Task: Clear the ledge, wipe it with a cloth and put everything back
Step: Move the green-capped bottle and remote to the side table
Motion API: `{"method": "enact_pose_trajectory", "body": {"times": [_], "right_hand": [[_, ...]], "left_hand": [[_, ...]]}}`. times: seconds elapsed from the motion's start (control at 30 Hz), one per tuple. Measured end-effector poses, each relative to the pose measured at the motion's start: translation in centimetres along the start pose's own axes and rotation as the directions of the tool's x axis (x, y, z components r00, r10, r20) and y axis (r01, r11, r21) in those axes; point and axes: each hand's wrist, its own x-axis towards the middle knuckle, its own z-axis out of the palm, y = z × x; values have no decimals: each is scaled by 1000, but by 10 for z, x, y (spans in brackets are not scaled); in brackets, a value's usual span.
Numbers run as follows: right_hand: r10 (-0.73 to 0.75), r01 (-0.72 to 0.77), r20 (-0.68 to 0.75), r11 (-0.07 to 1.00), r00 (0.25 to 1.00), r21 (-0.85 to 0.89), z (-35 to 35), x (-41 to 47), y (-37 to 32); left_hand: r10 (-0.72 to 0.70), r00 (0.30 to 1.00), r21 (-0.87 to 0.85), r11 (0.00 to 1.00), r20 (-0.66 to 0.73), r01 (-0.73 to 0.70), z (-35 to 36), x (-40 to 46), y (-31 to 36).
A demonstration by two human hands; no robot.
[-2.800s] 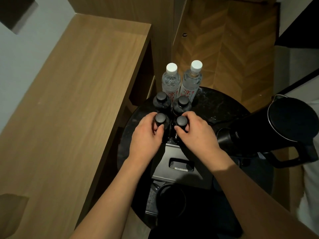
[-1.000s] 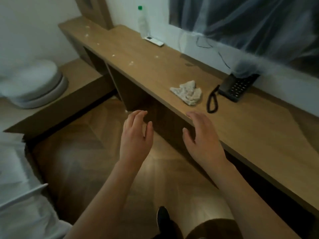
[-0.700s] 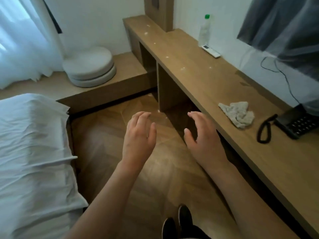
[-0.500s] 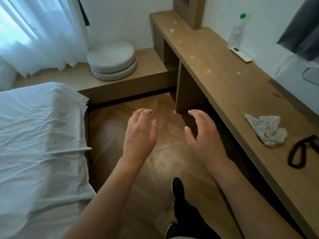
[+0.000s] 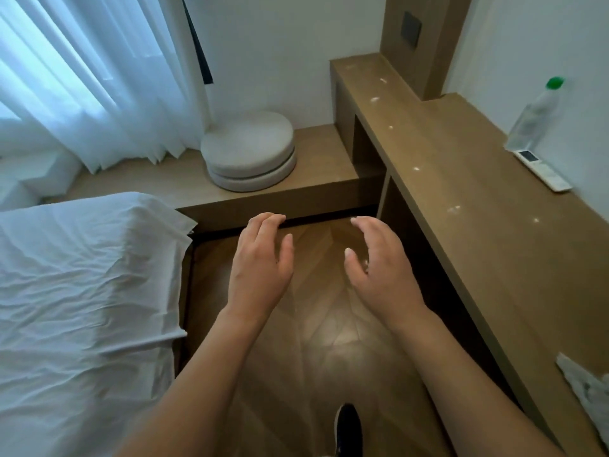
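Both hands hung empty over the floor, the left hand (image 5: 260, 262) and right hand (image 5: 379, 268) with loose, parted fingers. Beyond them on the ledge (image 5: 478, 206) stood a bottle (image 5: 535, 115) beside a remote (image 5: 543, 170); the cloth (image 5: 585, 387) lay nearer. Best lift the upright bottle first.

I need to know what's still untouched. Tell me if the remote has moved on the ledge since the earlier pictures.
No. The remote lies beside the green-capped bottle against the wall on the ledge, as before; only the camera turned.
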Motion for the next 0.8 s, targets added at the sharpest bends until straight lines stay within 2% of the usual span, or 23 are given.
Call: {"method": "enact_pose_trajectory", "body": {"times": [0.33, 0.67, 0.8], "right_hand": [[-44, 45, 63, 999, 997, -16, 53, 140, 0], [-91, 98, 88, 992, 992, -80, 140, 340, -27], [-100, 106, 74, 991, 992, -78, 170, 415, -38]], "left_hand": [[-97, 995, 6, 995, -26, 98, 29, 116, -63], [-53, 995, -6, 999, -89, 53, 58, 300, -183], [-30, 997, -19, 999, -67, 29, 65, 377, -222]]}}
